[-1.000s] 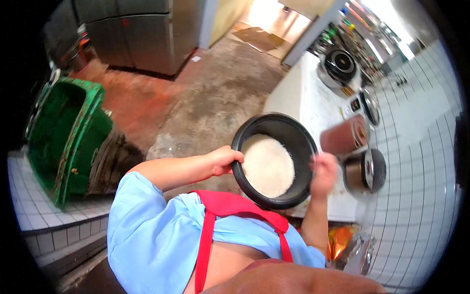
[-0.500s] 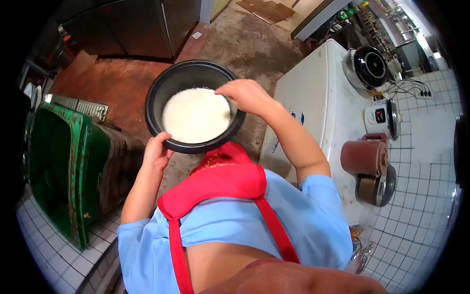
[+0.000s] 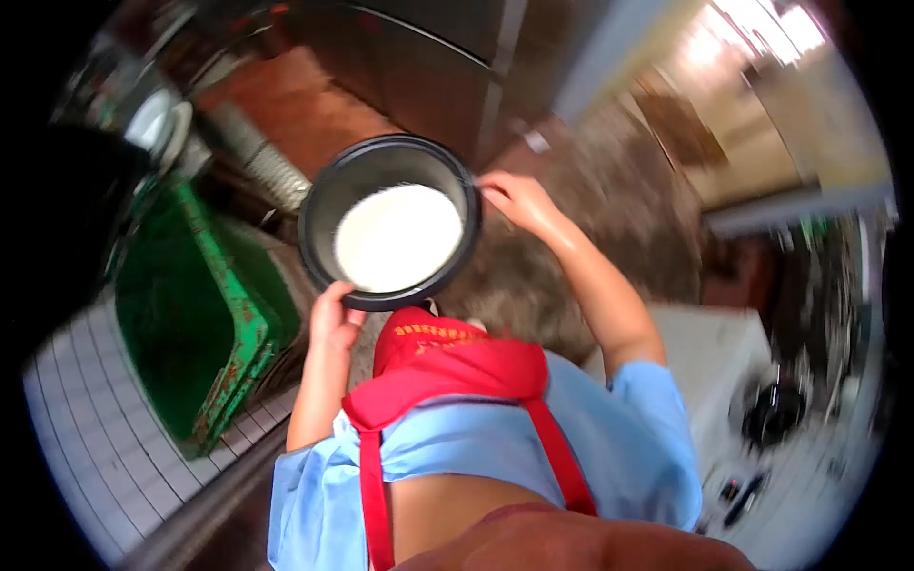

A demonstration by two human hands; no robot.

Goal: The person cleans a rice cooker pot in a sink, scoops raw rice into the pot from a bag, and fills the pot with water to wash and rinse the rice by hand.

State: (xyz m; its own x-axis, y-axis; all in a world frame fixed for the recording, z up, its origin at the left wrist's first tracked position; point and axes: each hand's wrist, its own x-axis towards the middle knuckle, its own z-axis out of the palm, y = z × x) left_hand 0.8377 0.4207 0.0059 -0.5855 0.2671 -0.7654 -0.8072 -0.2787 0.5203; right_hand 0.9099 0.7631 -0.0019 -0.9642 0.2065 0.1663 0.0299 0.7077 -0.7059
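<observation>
A round dark pot (image 3: 322,181) with white grains (image 3: 398,238) in it is held out in front of my red apron (image 3: 447,371). My left hand (image 3: 337,319) grips the rim at its lower left, thumb over the edge. At the upper right of the rim, my right hand (image 3: 514,198) has its fingers closed on the edge. The grains cover the bottom of the pot, piled toward the side nearer me.
A large green bin (image 3: 224,324) stands at the left, by white tiles (image 3: 90,419). A metal grate (image 3: 257,157) lies beyond it. A white-topped unit (image 3: 676,343) with a blurred black appliance (image 3: 773,411) is at the lower right. Cardboard (image 3: 678,124) lies at the upper right.
The view has swung to the right, bringing the doorway area into sight. My right hand has left the inside of the pot for its rim. My left hand still holds the rim.
</observation>
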